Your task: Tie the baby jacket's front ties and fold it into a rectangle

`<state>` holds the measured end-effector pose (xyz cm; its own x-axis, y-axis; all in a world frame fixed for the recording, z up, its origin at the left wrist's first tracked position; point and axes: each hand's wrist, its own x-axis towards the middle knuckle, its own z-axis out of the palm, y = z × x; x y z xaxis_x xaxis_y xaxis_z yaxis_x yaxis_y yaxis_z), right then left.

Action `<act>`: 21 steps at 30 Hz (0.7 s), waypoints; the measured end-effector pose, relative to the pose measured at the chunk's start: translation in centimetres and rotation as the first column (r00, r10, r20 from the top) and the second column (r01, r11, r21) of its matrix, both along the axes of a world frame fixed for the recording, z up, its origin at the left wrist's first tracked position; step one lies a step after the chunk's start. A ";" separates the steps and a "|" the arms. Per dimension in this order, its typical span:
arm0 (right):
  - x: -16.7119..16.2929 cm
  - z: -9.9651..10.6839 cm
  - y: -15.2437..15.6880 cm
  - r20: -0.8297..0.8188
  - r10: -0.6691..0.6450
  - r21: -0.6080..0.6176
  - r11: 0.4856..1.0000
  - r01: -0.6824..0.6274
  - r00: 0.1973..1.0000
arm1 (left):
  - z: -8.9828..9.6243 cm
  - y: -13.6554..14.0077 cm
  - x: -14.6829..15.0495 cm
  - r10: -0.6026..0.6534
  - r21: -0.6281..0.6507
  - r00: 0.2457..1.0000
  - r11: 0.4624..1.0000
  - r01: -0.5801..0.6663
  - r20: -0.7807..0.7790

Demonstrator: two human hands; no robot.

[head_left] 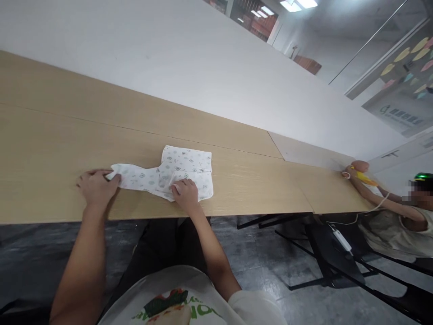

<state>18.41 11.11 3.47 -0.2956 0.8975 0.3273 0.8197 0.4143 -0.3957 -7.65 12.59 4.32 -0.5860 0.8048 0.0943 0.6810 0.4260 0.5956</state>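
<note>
A white baby garment (186, 159) with small grey-green prints lies on the wooden table in front of me. A narrow sleeve-like part of it stretches out to the left, and the wider body part is on the right. My left hand (98, 186) has its thumb and fingers closed around the tip of that narrow part. Over the lower middle of the body part, my right hand (186, 194) is closed with its fingers curled on a bunched fold of the cloth. The fingertips of the right hand are partly hidden.
The light wood table (243, 180) runs along a white wall (169, 67). At its far right a person handles a doll (360, 167) in yellow and white. Black folding chairs (334, 257) stand below, one with a white power strip (341, 240) and cable on it.
</note>
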 end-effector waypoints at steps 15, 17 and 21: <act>-0.7 4.6 4.6 -0.737 -0.354 -0.471 0.880 -0.061 0.576 | 0.7 -1.8 14.3 -0.665 0.385 0.719 0.620 0.683 -0.203; 0.1 4.3 4.7 -0.704 -0.363 -0.477 0.878 -0.027 0.610 | -0.6 -2.8 14.1 -0.622 0.346 0.729 0.643 0.684 -0.285; 1.8 2.9 4.6 -0.643 -0.398 -0.521 0.853 0.006 0.654 | -3.1 -4.1 12.0 -0.542 0.291 0.789 0.736 0.612 -0.288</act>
<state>20.25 15.76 6.40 0.0601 0.9937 -0.0942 0.2394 -0.1059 -0.9651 4.31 8.48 1.27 0.0347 0.8716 0.4889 0.8303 -0.2974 0.4713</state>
